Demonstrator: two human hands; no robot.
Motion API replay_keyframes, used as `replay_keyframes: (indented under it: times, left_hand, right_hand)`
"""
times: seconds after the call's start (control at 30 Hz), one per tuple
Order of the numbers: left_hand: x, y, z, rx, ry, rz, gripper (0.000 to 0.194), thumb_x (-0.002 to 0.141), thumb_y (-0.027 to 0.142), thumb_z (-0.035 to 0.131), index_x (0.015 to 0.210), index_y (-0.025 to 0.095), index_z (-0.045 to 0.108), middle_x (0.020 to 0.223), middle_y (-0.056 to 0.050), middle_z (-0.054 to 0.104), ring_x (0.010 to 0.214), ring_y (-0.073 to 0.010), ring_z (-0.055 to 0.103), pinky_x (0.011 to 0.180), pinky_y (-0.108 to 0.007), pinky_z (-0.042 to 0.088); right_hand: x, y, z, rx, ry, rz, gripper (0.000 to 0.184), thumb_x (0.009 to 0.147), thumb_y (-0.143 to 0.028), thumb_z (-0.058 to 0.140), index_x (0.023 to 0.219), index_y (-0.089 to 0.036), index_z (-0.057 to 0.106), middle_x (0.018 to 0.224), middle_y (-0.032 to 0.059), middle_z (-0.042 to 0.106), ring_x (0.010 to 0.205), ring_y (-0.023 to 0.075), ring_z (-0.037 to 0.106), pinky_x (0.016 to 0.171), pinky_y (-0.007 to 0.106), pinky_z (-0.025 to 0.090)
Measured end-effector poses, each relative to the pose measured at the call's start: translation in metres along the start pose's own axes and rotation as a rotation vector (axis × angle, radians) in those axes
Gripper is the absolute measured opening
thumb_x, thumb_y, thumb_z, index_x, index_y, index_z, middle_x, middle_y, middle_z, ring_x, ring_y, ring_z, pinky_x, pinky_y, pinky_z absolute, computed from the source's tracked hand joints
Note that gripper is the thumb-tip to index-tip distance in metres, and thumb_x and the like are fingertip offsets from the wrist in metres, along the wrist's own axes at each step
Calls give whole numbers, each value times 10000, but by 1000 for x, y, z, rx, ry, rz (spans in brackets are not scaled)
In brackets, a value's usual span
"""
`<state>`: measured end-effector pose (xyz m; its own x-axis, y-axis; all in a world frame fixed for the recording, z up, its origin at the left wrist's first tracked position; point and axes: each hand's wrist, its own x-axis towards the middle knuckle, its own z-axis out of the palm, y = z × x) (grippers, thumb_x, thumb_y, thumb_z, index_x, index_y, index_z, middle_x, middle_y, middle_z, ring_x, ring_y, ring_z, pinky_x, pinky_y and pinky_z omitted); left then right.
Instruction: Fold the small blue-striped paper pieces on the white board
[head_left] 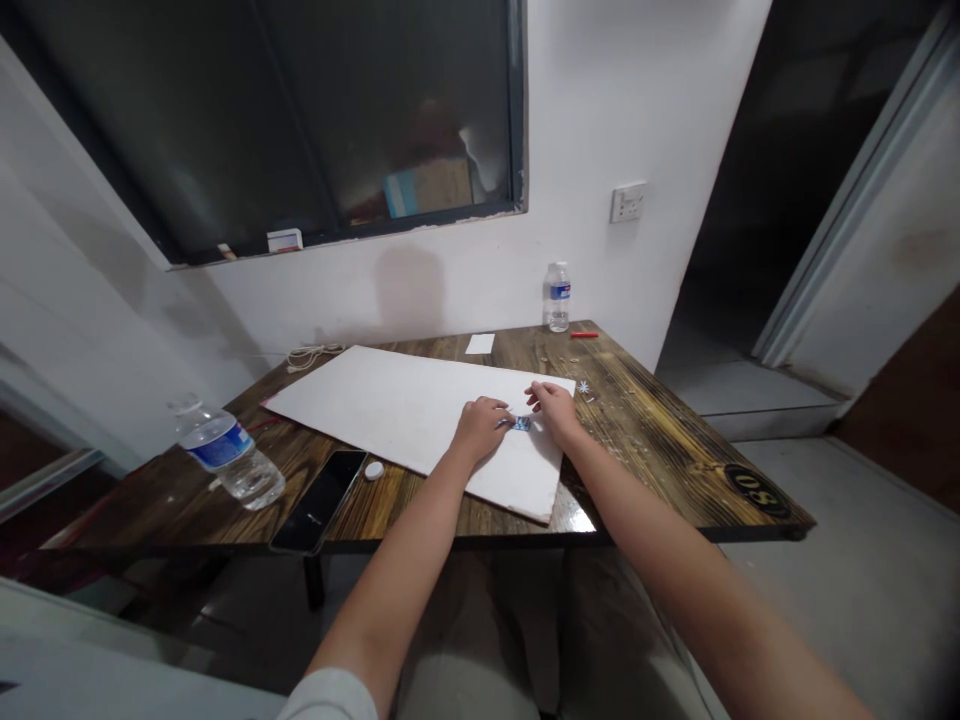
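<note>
Our left hand (480, 430) and right hand (553, 412) are curling inward, both resting on a white board (390, 410) that is lying askew across a dark wooden table (660, 450). A plastic water bottle (225, 452) is lying on its side left of the board, and a second bottle (557, 297) is standing near the far edge. A black smartphone (319, 500) and a small white disc (373, 471) are sitting just beside the board. A small blue-and-white piece (522, 423) is sitting between our fingertips, on the board near its right edge; we cannot tell whether either hand is gripping it.
</note>
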<state>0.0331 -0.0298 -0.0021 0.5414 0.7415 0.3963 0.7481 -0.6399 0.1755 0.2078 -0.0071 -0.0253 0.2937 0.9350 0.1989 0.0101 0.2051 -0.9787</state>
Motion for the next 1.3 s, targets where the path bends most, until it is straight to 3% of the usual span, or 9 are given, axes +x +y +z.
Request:
replay_keyframes:
  times: [0.13, 0.3, 0.53, 0.77, 0.9, 1.1, 1.3]
  left_hand:
    - [-2, -5, 4, -5, 86, -201, 192, 834, 329, 628, 971, 247, 734, 1177, -83, 667, 1105, -278, 559, 955, -431, 394]
    - [-5, -8, 6, -62, 82, -302, 501, 687, 504, 751, 1114, 255, 672, 1181, -108, 654, 1083, -312, 553, 961, -435, 385]
    - [-5, -12, 5, -35, 43, -251, 336, 804, 332, 662, 1136, 276, 659, 1100, -83, 687, 1041, -289, 555, 908, -405, 420]
    - [-3, -8, 1, -94, 57, -260, 406, 807, 169, 605, 1206, 244, 621, 1069, -90, 690, 967, -254, 600, 843, -358, 462]
    - [0, -6, 1, -204, 150, -353, 375, 788, 126, 608, 1139, 254, 650, 987, -79, 703, 888, -229, 638, 793, -337, 478]
    - [5, -10, 2, -548, 409, -479, 317, 768, 137, 617, 1062, 242, 676, 885, -38, 700, 768, -163, 631, 725, -279, 495]
    - [11, -16, 3, -847, 479, -528, 331, 752, 176, 626, 1083, 194, 638, 904, -46, 700, 785, -155, 665, 729, -281, 524]
  right_hand:
    - [0, 0, 1, 26, -3, 2, 362, 747, -513, 583, 672, -169, 665, 554, 17, 618, 478, 121, 513, 530, 260, 415]
    - [-2, -2, 2, 119, -32, 44, 391, 753, -538, 610, 661, -160, 646, 556, 27, 631, 446, 116, 525, 506, 257, 419]
    - [-8, -10, 2, 188, -61, 122, 391, 776, -532, 623, 694, -150, 637, 578, 29, 644, 437, 125, 577, 463, 237, 374]
    - [-9, -13, 2, 169, -51, 107, 422, 765, -571, 626, 681, -158, 636, 560, 29, 639, 422, 122, 556, 466, 247, 395]
    - [-8, -11, 2, 178, -46, 99, 423, 760, -576, 629, 671, -162, 634, 556, 26, 628, 420, 121, 542, 469, 253, 408]
    - [-6, -8, 2, 163, -52, 74, 426, 769, -577, 615, 665, -165, 634, 554, 30, 628, 424, 119, 533, 467, 251, 412]
    - [-5, -6, 1, 151, -60, 55, 440, 758, -590, 616, 671, -159, 641, 549, 26, 623, 427, 117, 536, 454, 241, 386]
